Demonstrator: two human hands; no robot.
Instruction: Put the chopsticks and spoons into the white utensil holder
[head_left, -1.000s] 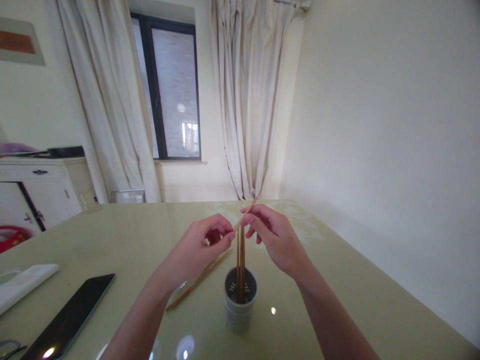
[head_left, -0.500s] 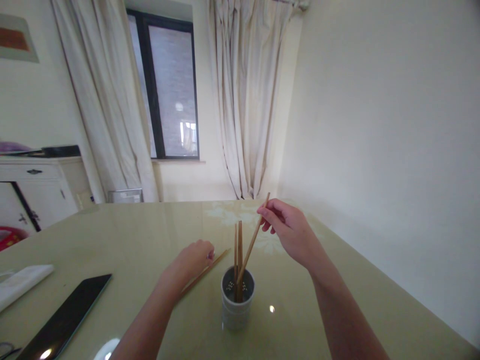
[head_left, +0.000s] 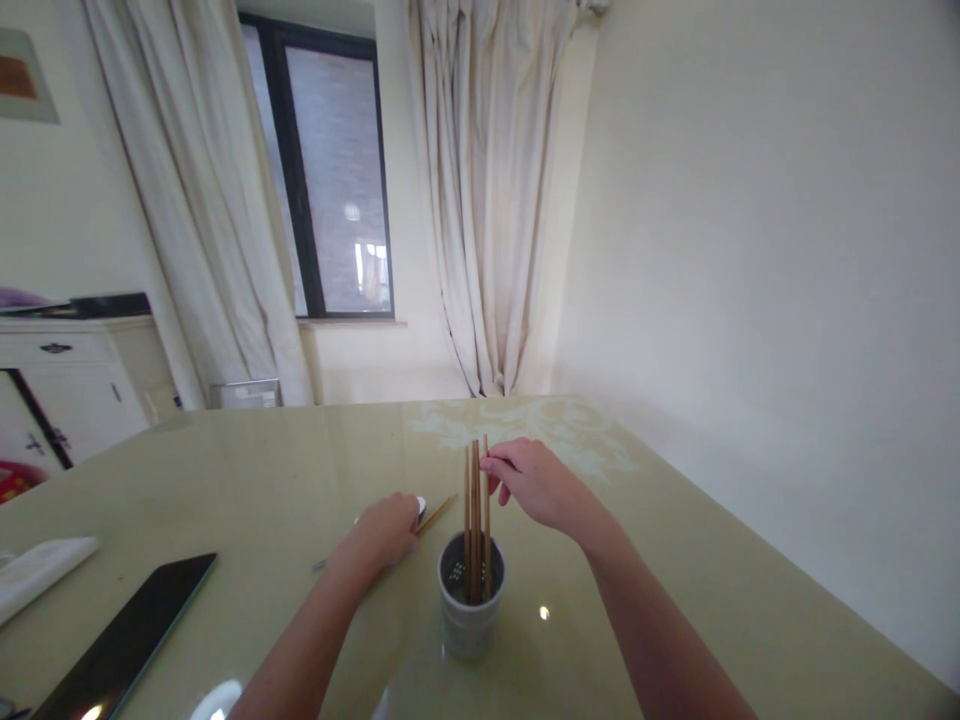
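My right hand [head_left: 536,485] pinches a wooden chopstick [head_left: 487,530] near its top. That chopstick stands almost upright, its lower end inside a pale grey holder [head_left: 469,625] with small holes in its bottom or inner wall. Several other wooden chopsticks [head_left: 472,490] stand in the holder, just left of the pinched one. My left hand [head_left: 390,528] is low over the table, left of the holder, its fingers curled downward and mostly hidden. From beneath it a wooden chopstick [head_left: 437,513] sticks out toward the right. A small white rounded piece [head_left: 421,506] shows by its fingertips.
On the glossy greenish table [head_left: 262,470], a black flat slab [head_left: 131,635] lies at the left, with a white object [head_left: 49,570] beyond it. A thin grey tip [head_left: 320,566] shows beside my left forearm. The wall [head_left: 750,300] runs along the table's right side.
My right hand has moved left and down, bringing its chopstick from a slant to nearly upright beside the others. My left hand has shifted slightly, and a grey tip now shows beside it.
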